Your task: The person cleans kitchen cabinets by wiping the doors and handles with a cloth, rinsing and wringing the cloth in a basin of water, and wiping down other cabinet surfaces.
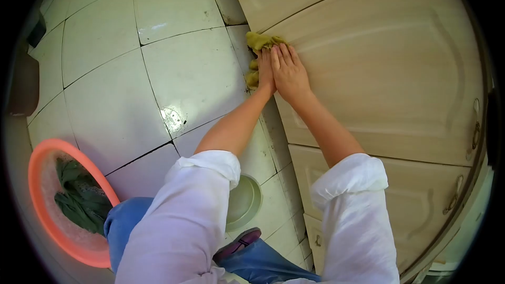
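Observation:
Near the lower edge of a pale wood cabinet door [379,73], a yellow-green cloth [261,40] lies bunched against the door's corner and the strip below it. My left hand [266,71] is on the cloth, its fingertips over the folds, with part of the cloth showing to its left. Right beside it, my right hand [290,73] rests on the door with fingers stretched out, their tips at the cloth's edge. The two hands touch along their sides. Whether the left fingers grip the cloth is hard to see.
An orange-rimmed basin [36,179] with soapy water and dark green fabric [81,200] stands at the lower left on white floor tiles [189,68]. A pale green bowl [245,202] sits between my arms, near my foot. Metal handles [476,126] are on the cabinet.

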